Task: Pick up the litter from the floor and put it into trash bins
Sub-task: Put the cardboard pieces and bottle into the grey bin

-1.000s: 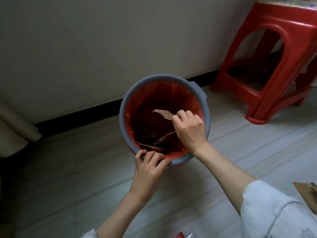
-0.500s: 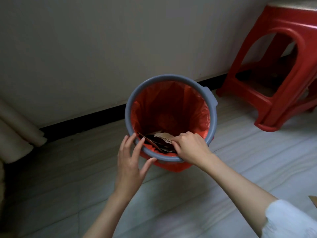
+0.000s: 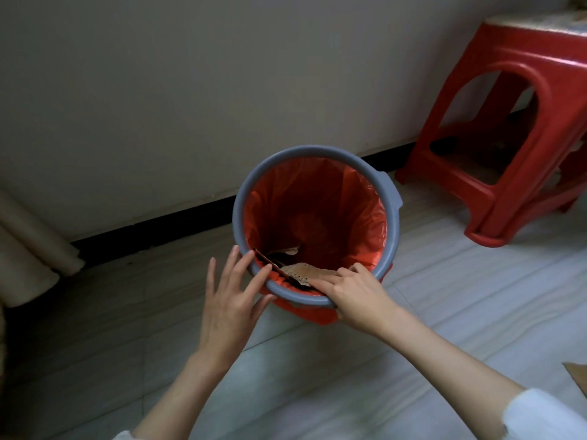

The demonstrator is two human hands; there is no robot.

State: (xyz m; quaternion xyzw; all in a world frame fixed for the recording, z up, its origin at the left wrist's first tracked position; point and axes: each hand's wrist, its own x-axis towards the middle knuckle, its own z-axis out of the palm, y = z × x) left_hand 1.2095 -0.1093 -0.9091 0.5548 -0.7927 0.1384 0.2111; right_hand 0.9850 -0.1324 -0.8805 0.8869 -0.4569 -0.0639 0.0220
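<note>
A grey round trash bin (image 3: pixel 317 151) with an orange liner (image 3: pixel 365 217) stands on the pale floor by the wall. Brown cardboard scraps lie inside it near the front rim. My right hand (image 3: pixel 355 293) reaches over the near rim and holds a torn cardboard piece (image 3: pixel 301 270) just inside; its fingers lie on top and the thumb is hidden. My left hand (image 3: pixel 232 300) hovers at the bin's left front with fingers straight and spread, fingertips at the rim, holding nothing.
A red plastic stool (image 3: pixel 508 122) stands to the right against the wall. A brown cardboard piece (image 3: pixel 578 374) lies on the floor at the right edge. Beige rolled items (image 3: pixel 25 249) rest at the far left by the dark skirting.
My right hand has lowered the cardboard piece from above the bin down to the near rim. My left hand let go of the rim and opened beside it.
</note>
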